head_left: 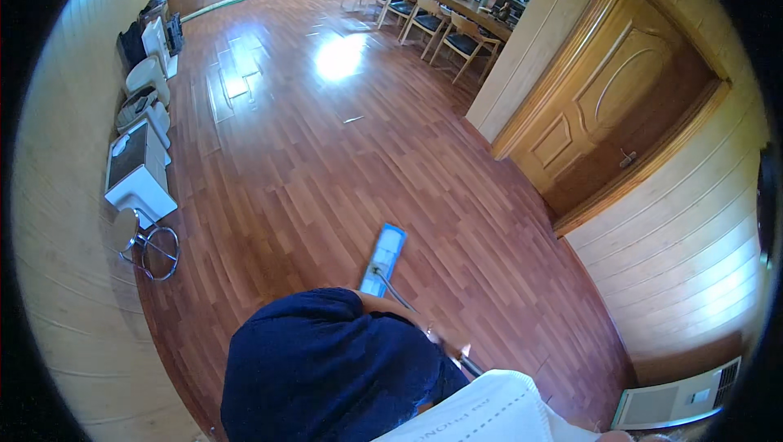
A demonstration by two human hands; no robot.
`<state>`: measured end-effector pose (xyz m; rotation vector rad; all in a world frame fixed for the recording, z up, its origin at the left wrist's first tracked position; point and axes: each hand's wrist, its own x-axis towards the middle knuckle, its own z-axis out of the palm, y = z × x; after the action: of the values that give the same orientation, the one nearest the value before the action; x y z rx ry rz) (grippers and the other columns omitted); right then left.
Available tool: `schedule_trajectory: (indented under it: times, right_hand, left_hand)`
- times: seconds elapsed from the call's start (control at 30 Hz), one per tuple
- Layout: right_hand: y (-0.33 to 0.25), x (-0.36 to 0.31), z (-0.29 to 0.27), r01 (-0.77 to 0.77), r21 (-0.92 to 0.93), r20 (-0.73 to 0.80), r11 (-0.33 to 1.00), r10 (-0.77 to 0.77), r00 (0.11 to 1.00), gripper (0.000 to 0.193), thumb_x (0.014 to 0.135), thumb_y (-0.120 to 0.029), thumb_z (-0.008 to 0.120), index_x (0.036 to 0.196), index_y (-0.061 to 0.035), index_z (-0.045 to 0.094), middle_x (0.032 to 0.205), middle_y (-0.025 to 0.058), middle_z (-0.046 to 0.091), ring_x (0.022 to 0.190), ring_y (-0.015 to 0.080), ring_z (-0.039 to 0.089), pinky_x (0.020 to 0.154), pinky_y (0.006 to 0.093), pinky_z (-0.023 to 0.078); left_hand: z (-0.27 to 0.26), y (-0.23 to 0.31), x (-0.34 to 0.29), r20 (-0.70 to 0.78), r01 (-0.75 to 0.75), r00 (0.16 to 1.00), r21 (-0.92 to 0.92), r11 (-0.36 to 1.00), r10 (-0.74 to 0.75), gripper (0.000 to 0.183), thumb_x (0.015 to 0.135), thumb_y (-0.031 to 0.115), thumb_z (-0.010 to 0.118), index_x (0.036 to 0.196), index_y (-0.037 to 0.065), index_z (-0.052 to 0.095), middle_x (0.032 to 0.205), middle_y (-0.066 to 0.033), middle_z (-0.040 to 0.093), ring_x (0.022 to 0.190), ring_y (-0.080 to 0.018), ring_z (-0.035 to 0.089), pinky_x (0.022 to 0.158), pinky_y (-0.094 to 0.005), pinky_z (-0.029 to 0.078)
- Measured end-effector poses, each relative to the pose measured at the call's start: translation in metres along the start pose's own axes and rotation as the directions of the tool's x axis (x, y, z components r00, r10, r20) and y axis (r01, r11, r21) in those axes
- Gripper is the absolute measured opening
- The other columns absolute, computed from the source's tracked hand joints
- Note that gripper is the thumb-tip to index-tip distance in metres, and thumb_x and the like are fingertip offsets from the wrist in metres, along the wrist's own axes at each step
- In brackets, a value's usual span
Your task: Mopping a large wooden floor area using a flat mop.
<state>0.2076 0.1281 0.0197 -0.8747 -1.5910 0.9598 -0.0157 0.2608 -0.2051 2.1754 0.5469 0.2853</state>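
Observation:
A flat mop with a long blue head (pixel 385 256) lies on the wooden floor ahead of me. Its thin grey handle (pixel 397 293) rises toward me, passes behind my forearm and shows again as a dark tube beyond the hand. My left arm, in a navy sleeve, crosses to the right, and my left hand (pixel 451 342) is closed round the handle, somewhat blurred. White printed cloth (pixel 481 411) covers the handle's nearer part. At the bottom edge a sliver of skin, seemingly my right hand (pixel 616 436), shows; its fingers are hidden.
Along the left wall stand a round stool (pixel 147 242), a white cabinet (pixel 143 173) and several chairs (pixel 148 79). A wooden door (pixel 616 99) is on the right, with a white wall unit (pixel 677 404) nearer. Wooden chairs (pixel 465 41) line a long desk (pixel 457 3) at the back.

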Motion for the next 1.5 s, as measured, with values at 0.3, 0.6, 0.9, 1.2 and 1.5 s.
schedule_trajectory:
  times: [0.3, 0.6, 0.9, 1.2, 1.5]
  right_hand:
    - [0.005, 0.008, 0.04, 0.1, 0.043, -0.04, 0.994, -0.098, 0.994, 0.038, 0.071, -0.035, 0.077, 0.068, -0.0006, 0.06, 0.07, 0.0152, 0.063, 0.074, 0.027, 0.064, 0.075, 0.0443, 0.051]
    - [0.032, 0.013, 0.094, 0.191, 0.12, -0.067, 0.974, -0.184, 0.981, 0.041, 0.071, -0.038, 0.077, 0.068, -0.0008, 0.059, 0.069, 0.015, 0.063, 0.072, 0.027, 0.063, 0.071, 0.0441, 0.051]
    - [0.051, 0.06, 0.23, 0.169, 0.316, 0.083, 0.933, -0.205, 0.975, 0.028, 0.086, -0.026, 0.063, 0.078, -0.0002, 0.057, 0.074, 0.0148, 0.06, 0.075, 0.0277, 0.06, 0.077, 0.0443, 0.049]
    - [0.046, 0.101, 0.27, -0.016, 0.396, 0.563, 0.918, -0.229, 0.794, 0.014, 0.084, -0.012, 0.065, 0.08, 0.0015, 0.062, 0.084, 0.0135, 0.066, 0.087, 0.0273, 0.063, 0.087, 0.0434, 0.049]
    - [0.041, 0.11, 0.251, -0.104, 0.346, 0.672, 0.933, -0.169, 0.721, 0.014, 0.084, -0.012, 0.065, 0.084, 0.0013, 0.064, 0.089, 0.0128, 0.067, 0.093, 0.0276, 0.064, 0.086, 0.0421, 0.05]
  left_hand:
    - [-0.007, -0.006, -0.032, 0.107, -0.041, 0.993, -0.087, 0.995, 0.05, 0.037, 0.077, 0.036, 0.064, 0.063, 0.003, 0.056, 0.058, -0.0158, 0.056, 0.051, -0.0321, 0.051, 0.052, -0.0457, 0.037]
    - [-0.021, -0.054, -0.124, -0.209, 0.08, 0.975, -0.001, 0.997, -0.078, 0.027, 0.072, 0.027, 0.063, 0.06, 0.004, 0.055, 0.059, -0.0165, 0.055, 0.053, -0.0344, 0.052, 0.051, -0.0461, 0.036]
    - [-0.057, -0.128, -0.266, -0.567, 0.392, 0.74, -0.075, 0.917, -0.362, 0.025, 0.073, 0.017, 0.061, 0.057, 0.007, 0.046, 0.052, -0.014, 0.043, 0.05, -0.0222, 0.044, 0.05, -0.0398, 0.034]
    - [-0.022, -0.142, -0.372, -0.734, 0.653, 0.451, -0.117, 0.748, -0.508, 0.008, 0.062, 0.014, 0.063, 0.063, 0.009, 0.058, 0.066, -0.0163, 0.06, 0.064, -0.0366, 0.058, 0.058, -0.0437, 0.046]
    - [0.014, -0.084, -0.375, -0.737, 0.759, 0.335, -0.158, 0.631, -0.587, 0.01, 0.068, 0.014, 0.058, 0.07, 0.007, 0.064, 0.075, -0.0179, 0.064, 0.078, -0.0383, 0.062, 0.07, -0.0466, 0.05]
